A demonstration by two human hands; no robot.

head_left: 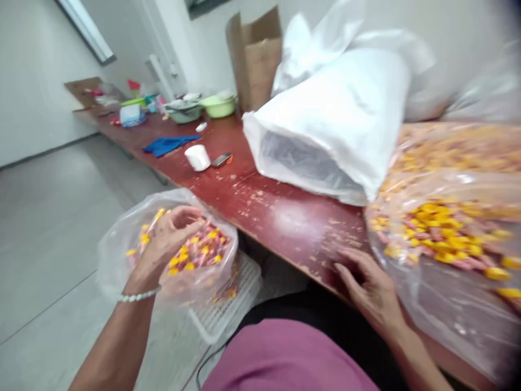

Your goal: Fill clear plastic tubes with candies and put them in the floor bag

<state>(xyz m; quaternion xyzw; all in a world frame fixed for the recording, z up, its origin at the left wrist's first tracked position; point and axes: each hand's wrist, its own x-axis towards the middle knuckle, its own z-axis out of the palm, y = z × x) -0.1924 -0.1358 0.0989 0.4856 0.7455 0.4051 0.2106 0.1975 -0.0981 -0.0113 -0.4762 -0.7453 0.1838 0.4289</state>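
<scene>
My left hand (169, 236), with a beaded bracelet at the wrist, is inside the opening of a clear plastic bag (122, 233) of small pink and yellow pieces (199, 247). Its fingers are curled, and what they hold, if anything, is hidden. My right hand (368, 285) is at the front edge of the red table (285, 222), with thumb and fingers apart and nothing seen between them. Just right of it lies another clear bag (431, 288), open, with yellow and pink pieces (443, 231) in it.
A large white sack (337, 114) lies on the table, its mouth facing me. Behind stands a cardboard box (262, 70). Farther left are a white roll (197, 157), a dark device (222, 159), a blue cloth (171, 145) and a green basin (218, 106). A white crate (215, 323) is below.
</scene>
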